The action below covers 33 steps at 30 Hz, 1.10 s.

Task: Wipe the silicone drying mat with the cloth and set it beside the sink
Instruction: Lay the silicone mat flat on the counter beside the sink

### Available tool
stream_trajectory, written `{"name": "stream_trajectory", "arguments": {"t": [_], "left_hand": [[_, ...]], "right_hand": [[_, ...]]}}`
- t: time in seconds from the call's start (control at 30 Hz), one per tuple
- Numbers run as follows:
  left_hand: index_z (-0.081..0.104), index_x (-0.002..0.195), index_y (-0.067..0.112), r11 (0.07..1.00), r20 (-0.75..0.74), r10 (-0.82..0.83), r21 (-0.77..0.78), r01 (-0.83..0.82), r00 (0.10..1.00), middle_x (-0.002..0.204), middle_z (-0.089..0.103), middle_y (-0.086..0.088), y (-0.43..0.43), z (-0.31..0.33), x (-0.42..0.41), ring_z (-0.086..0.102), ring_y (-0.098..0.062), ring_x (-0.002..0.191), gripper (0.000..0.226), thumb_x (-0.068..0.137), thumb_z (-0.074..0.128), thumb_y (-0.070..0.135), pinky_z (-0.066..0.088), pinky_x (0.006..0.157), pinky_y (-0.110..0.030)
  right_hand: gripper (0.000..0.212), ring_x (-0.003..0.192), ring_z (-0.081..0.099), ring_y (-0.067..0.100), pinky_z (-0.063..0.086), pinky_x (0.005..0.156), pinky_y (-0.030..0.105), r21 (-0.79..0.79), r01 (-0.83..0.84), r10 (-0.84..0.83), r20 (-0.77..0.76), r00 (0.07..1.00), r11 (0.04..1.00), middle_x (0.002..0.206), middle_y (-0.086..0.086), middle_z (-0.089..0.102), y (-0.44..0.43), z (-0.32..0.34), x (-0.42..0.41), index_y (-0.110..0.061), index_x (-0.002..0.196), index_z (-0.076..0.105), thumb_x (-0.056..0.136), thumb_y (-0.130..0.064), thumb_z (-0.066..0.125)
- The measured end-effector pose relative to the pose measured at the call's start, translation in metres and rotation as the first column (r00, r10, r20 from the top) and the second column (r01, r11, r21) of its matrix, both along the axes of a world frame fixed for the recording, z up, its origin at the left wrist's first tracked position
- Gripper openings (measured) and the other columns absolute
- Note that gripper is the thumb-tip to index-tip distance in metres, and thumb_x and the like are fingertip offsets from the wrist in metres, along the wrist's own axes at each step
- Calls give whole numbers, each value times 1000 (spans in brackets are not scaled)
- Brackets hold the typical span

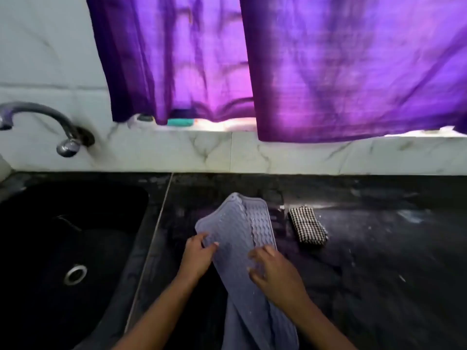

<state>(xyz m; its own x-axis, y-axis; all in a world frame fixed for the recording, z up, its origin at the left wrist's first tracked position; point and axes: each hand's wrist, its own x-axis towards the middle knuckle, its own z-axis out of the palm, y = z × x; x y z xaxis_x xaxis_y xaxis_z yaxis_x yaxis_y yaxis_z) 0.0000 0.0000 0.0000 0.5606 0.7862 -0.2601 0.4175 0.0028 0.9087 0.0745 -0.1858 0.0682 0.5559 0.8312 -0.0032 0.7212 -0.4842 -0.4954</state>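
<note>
A grey-lilac silicone drying mat (235,223) with a wavy ribbed surface lies partly folded over itself on the black counter, just right of the sink (63,236). My left hand (197,256) grips the mat's left edge, thumb on top. My right hand (273,271) lies on the mat's near right part with curled fingers; the frame is blurred there, so its hold is unclear. The folded black-and-white checked cloth (308,227) lies on the counter to the right of the mat, apart from both hands.
A black counter (379,248) stretches to the right. A dark tap (43,120) juts from the marble wall above the sink. A purple curtain (278,66) hangs over the window ledge at the back.
</note>
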Motion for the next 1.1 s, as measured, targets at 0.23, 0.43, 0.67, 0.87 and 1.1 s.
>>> {"name": "stream_trajectory", "arguments": {"t": [0.23,0.43,0.67,0.87,1.1], "left_hand": [[49,119,14,857,76,248,-481,-182,966,102,62,-7,7,12,11,55,-18,81,29,91,47,6,43,68,-30],[28,142,18,853,7,273,-464,-238,962,90,55,-5,14,10,21,48,-14,67,63,88,57,5,38,56,-28],[62,113,0,977,60,194,-101,-187,979,109,67,-20,43,19,19,63,-27,92,35,79,65,-3,50,85,-37],[66,107,6,960,-48,176,230,-161,983,97,70,-15,102,35,1,67,-29,90,26,82,66,6,52,85,-37],[61,116,15,921,-277,126,388,-9,953,107,68,-10,100,19,-8,63,-29,98,32,84,63,20,50,84,-40]], "right_hand": [[52,112,51,23,43,77,33,-338,-3,-23,-73,997,941,120,-1,44,-30,-23,-35,-22,117,40,77,-50,60],[61,111,50,25,43,85,34,-378,1,-10,-21,1000,926,124,5,35,-29,-18,-50,-19,128,32,80,-44,60],[27,101,57,33,39,73,37,-321,8,4,36,999,947,117,11,51,-8,4,-60,-11,113,50,91,-25,43],[23,91,61,35,42,68,36,-133,-138,141,15,990,982,100,17,64,46,15,-89,-5,104,59,90,-22,49],[48,84,63,28,51,71,36,-73,-131,131,-4,991,989,88,9,69,69,-7,-79,-14,104,60,89,-57,44]]}}
